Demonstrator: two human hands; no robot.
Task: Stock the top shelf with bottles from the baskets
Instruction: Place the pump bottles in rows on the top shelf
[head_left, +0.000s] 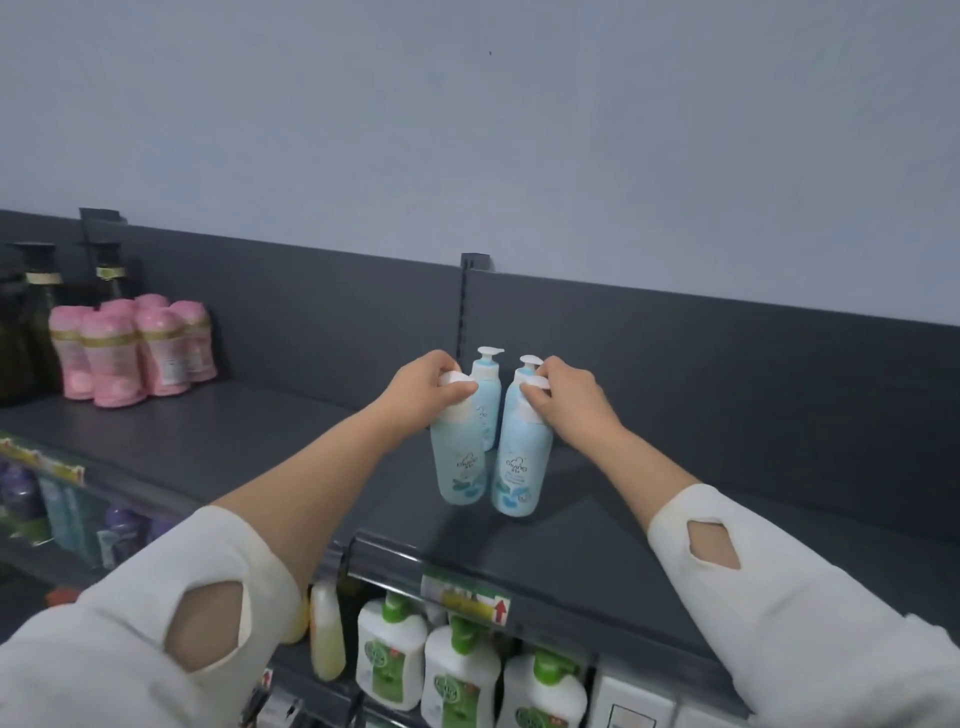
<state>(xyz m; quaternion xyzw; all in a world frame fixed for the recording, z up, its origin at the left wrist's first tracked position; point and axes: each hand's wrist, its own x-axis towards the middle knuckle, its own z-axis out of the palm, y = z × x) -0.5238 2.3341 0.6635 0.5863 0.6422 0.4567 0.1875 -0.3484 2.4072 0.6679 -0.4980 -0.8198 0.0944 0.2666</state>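
**Two pump bottles going onto the top shelf**

I am gripping a white pump head in each hand. My left hand (431, 389) is curling round the top of the left blue pump bottle (460, 462), and my right hand (571, 400) is curling round the top of the right blue pump bottle (522, 467). Both bodies are hanging straight below my grips on the top shelf (260, 441), nearly touching each other. I cannot tell whether their bases are fully seated.

Just behind my knuckles the rear blue pump bottles (487, 400) are standing. I am holding by the pump heads alone, so a base could swing. If I release a bottle before it sits flat, I judge it could tip into its neighbour or the rear ones. Squeezing could also depress a pump.

Each long axis is running near vertical, pump up and label facing me. The right bottle's base is leaning slightly toward my left grip.
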